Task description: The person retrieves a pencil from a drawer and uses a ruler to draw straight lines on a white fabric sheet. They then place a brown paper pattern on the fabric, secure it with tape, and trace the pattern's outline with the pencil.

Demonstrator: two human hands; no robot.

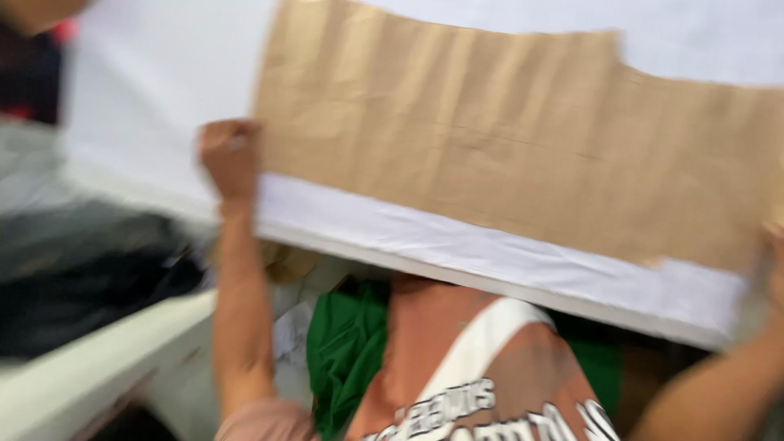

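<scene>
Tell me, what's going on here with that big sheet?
The person is holding up a large brown paper sheet together with white fabric, one hand at each side. The left hand is closed on the left edge, and the right hand sits at the right edge, mostly cut off by the frame. Below lie a reddish-brown cloth with a white stripe and a green cloth. The picture is blurred, so finer detail cannot be told.
</scene>
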